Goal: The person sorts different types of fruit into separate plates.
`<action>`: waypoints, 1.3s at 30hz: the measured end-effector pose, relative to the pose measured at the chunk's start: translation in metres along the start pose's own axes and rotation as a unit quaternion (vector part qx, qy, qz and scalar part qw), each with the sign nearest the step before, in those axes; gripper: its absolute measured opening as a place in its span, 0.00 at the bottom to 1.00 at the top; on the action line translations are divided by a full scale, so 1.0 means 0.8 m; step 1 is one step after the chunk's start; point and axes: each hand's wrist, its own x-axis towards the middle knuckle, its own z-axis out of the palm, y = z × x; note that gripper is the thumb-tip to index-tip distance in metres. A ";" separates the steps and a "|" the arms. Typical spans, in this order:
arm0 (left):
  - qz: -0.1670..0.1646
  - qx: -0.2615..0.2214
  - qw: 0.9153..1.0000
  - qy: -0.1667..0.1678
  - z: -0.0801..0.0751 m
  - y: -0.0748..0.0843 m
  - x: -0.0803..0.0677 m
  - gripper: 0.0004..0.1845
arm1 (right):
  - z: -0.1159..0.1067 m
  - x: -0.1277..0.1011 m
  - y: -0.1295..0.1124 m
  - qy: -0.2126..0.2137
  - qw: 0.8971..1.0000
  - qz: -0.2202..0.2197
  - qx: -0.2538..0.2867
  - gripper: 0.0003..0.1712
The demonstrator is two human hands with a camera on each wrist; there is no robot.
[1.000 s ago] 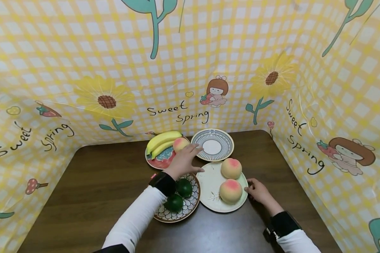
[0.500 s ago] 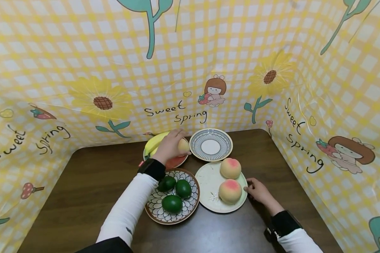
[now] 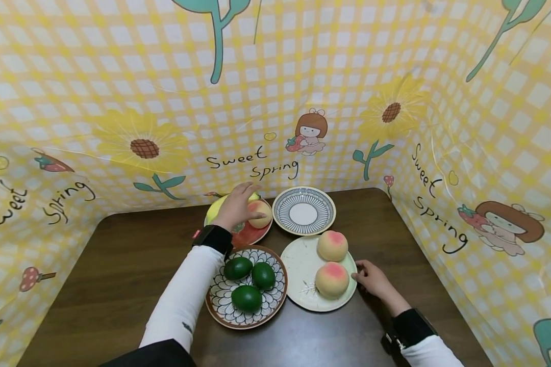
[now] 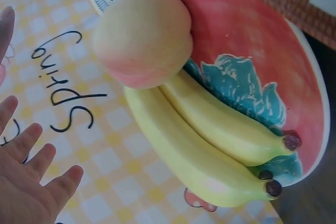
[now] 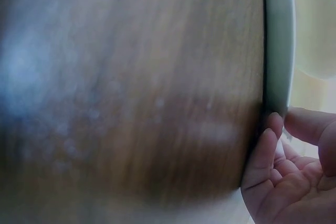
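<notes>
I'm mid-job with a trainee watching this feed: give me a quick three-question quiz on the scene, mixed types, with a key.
1. How many green fruits lie on the brown-rimmed plate?
2. Fill in the blank: the left hand hovers with spread fingers by the red plate, which bears bananas and one ____.
3. Which plate does the right hand pinch at its edge? A) the striped plate; B) the pale green plate; C) the brown-rimmed plate.

Key:
1. Three.
2. Peach.
3. B.
</notes>
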 end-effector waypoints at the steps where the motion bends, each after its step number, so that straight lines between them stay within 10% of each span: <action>1: -0.002 0.000 1.000 -0.002 0.001 -0.001 0.002 0.48 | 0.000 0.000 0.000 0.000 1.000 0.001 0.001 0.25; 21: -0.020 -0.061 0.996 -0.059 0.045 -0.019 0.024 0.43 | -0.001 0.000 0.000 0.007 1.000 -0.010 0.015 0.23; 29: 0.005 0.013 0.996 -0.087 0.059 -0.018 0.034 0.38 | 0.002 -0.003 0.003 0.011 1.000 -0.005 0.024 0.24; 39: -0.052 -0.003 0.991 -0.122 0.068 -0.028 0.034 0.42 | 0.001 0.000 0.003 0.014 1.000 -0.007 0.019 0.24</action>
